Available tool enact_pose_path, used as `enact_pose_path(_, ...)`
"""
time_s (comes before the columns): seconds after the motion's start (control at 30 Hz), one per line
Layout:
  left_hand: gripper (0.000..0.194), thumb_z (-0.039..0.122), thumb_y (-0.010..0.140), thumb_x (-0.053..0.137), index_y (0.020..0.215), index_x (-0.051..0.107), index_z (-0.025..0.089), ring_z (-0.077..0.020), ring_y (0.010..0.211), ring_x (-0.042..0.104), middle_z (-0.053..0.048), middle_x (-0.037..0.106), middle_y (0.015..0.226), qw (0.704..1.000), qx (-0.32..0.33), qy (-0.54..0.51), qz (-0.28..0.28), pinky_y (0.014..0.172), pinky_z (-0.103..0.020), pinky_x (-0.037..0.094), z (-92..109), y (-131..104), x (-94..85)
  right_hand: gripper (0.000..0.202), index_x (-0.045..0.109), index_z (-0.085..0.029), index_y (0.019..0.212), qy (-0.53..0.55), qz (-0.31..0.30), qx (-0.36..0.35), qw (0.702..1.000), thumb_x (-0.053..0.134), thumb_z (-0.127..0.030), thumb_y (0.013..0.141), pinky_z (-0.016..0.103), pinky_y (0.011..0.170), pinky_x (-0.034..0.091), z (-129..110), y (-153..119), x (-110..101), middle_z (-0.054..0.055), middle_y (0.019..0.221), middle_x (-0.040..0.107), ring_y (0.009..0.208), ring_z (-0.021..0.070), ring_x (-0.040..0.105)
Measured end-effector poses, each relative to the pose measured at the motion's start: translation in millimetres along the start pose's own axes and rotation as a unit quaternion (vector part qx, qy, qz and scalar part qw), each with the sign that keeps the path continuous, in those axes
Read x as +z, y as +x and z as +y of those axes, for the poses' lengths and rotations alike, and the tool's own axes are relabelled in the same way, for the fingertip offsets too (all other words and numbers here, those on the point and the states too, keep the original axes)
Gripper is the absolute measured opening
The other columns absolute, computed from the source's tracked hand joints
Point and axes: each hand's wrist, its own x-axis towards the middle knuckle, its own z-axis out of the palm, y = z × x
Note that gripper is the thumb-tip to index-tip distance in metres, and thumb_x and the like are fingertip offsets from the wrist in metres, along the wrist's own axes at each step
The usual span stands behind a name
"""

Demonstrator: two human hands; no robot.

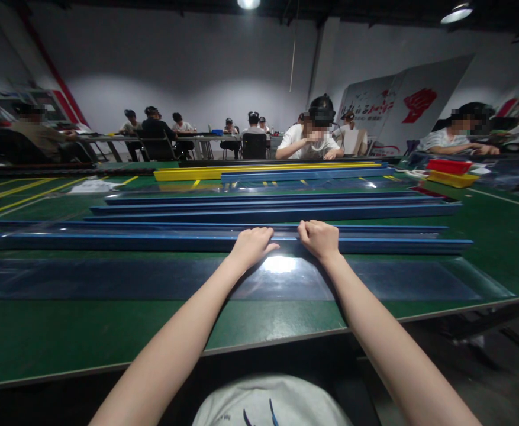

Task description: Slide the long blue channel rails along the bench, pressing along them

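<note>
Your left hand (254, 241) and right hand (321, 238) have fingers curled in a grip over the blue rail (396, 247), just beyond the clear strip (108, 278). It looks light, smooth, likely flexible lengthwise; take its raised edges, hands wider apart.

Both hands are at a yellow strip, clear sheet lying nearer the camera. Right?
No: in the head view, the left hand and right hand are at a blue strip, not yellow. The clear sheet does lie nearer the camera.

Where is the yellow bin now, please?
In the head view, the yellow bin is on the right of the table, by the red bin, beyond the right hand.
</note>
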Motion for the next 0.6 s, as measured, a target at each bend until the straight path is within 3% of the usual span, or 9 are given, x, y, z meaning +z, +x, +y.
enact_pose_path(0.6,0.027,0.043,0.082,0.049,0.090,0.051,0.018,-0.0182,0.085,0.059,-0.005,0.063,0.090,1.000,-0.002,-0.005,-0.015,0.069,-0.026,0.041,1.0,-0.4,-3.3,0.045,0.065,-0.014,0.056,0.004,-0.008,0.015,1.000,0.033,-0.030,0.083,0.024,0.046,0.014,-1.8,0.8,-1.4,0.008,0.058,0.062,0.051,0.0103,0.051)
